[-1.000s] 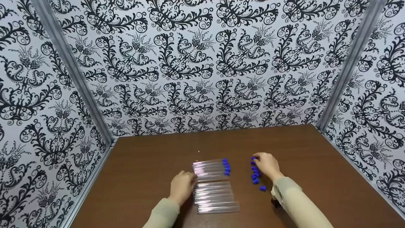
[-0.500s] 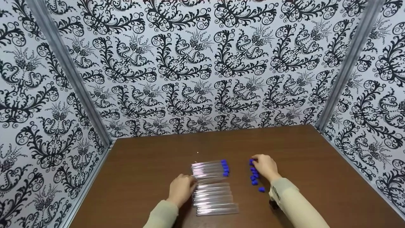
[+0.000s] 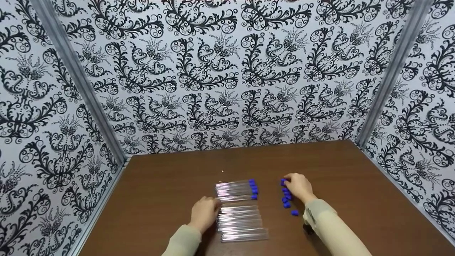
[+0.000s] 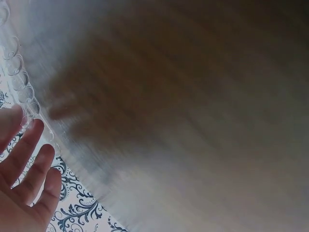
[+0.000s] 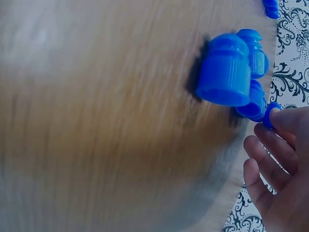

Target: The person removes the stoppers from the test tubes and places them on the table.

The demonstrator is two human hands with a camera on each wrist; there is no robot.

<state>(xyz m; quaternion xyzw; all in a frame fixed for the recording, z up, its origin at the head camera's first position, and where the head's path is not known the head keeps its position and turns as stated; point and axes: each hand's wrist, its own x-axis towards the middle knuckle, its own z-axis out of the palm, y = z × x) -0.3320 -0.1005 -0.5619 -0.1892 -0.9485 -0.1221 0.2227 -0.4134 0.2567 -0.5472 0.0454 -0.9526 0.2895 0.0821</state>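
Observation:
Clear test tubes lie side by side on the brown table, in an upper row with blue caps [image 3: 254, 191] at their right ends and an uncapped lower group [image 3: 241, 222]. My left hand [image 3: 205, 213] is at the left ends of the tubes. Its thumb and index finger pinch the rounded end of a test tube [image 4: 25, 118] in the left wrist view. To the right, my right hand [image 3: 298, 186] pinches a blue test tube cap [image 5: 271, 116] between thumb and index finger. This cap is at the far end of a line of loose caps [image 3: 287, 199].
A single blue cap [image 3: 294, 213] lies nearest the front of the loose ones, large in the right wrist view. Patterned black-and-white walls [image 3: 213, 89] with grey metal posts [image 3: 385, 67] enclose the brown table [image 3: 160, 185] at the back and sides.
The right hand's fingers have drawn the farthest cap slightly nearer. One capped tube now lies a little apart from the others in the upper row. The left hand has barely moved.

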